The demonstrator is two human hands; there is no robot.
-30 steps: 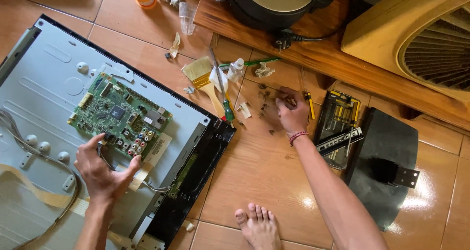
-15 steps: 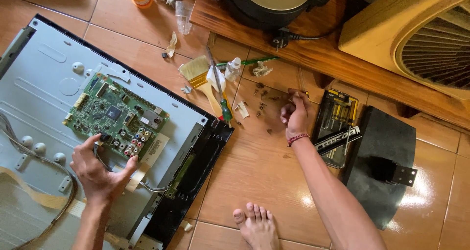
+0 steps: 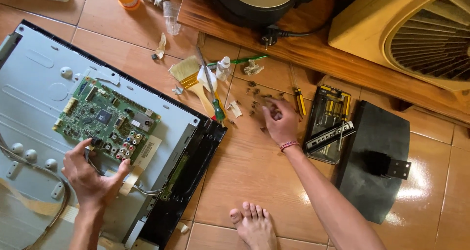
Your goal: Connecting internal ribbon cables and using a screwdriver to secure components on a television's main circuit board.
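Head camera, looking straight down at a tiled floor where a person sits working.

Left hand (image 3: 90, 174): it rests on the grey metal back of a flat screen (image 3: 34, 83) that lies face down. The fingers are spread and curled, with thumb and forefinger at the lower edge of a green circuit board (image 3: 107, 118) fixed to that back. The grip is loose and closes on nothing that I can make out. Compared with a second ago this hand sits in much the same place at the board's edge.

Right hand (image 3: 280, 123): it reaches out over a scatter of small dark screws (image 3: 254, 96) on the tiles. A second ago the hand lay flatter among them; now the fingers are drawn together at the tips, pinched nearly closed. Whether a screw sits between them is too small to tell. By my reading, the hand is picking among the loose screws while the other steadies at the board.

Around the right hand: a green-handled screwdriver (image 3: 211, 91) and a paintbrush (image 3: 191, 79) lie just to its left, and an open case of screwdriver bits (image 3: 330, 127) lies just to its right. Beyond the case rests a black screen stand (image 3: 374, 162). A bare foot (image 3: 254, 225) shows at the bottom edge.

Surface and room: glossy orange-brown floor tiles (image 3: 245, 181) catch bright light. Along the top runs a low wooden plank (image 3: 313, 49) carrying a black round appliance with a plug, and a beige box fan (image 3: 416, 30) fills the upper right corner.
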